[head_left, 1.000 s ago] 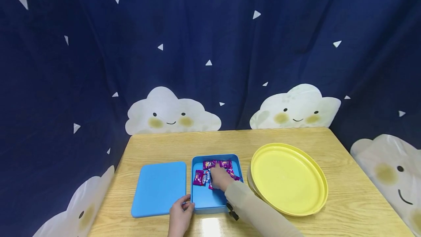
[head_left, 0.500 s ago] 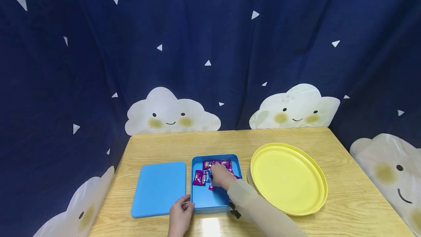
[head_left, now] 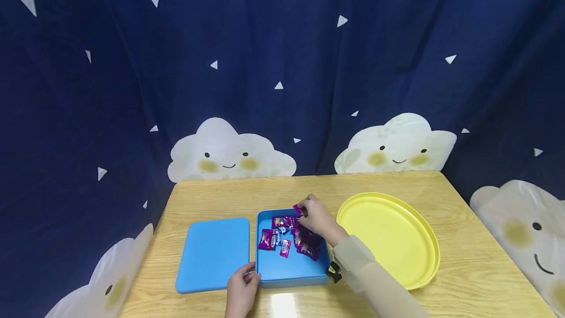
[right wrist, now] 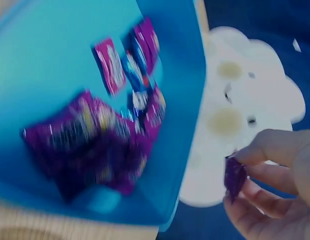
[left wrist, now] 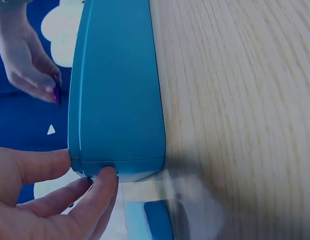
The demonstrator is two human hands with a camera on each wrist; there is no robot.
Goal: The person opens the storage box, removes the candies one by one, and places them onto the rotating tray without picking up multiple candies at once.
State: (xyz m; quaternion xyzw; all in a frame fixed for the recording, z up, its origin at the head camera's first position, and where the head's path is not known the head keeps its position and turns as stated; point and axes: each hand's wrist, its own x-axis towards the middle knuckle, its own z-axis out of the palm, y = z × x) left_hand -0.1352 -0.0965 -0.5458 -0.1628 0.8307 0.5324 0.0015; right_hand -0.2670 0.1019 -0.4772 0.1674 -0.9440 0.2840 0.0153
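Note:
My right hand is raised over the far right corner of the blue box, pinching a purple-wrapped candy between thumb and fingers. Inside the box lie several purple candies, a small pink packet and blue-and-white ones, bunched toward the back and right. My left hand holds the box at its near left corner. In the left wrist view, the thumb meets the rim while fingertips rest against the outer wall.
Left of the box a flat blue lid lies on the wooden table. A large round yellow lid or tray stands to the right, partly behind my right sleeve. A dark blue curtain hangs behind.
My right hand has risen from among the candies and shifted right and back, lifting a purple candy out. More of the box's contents now shows. The left hand stays put.

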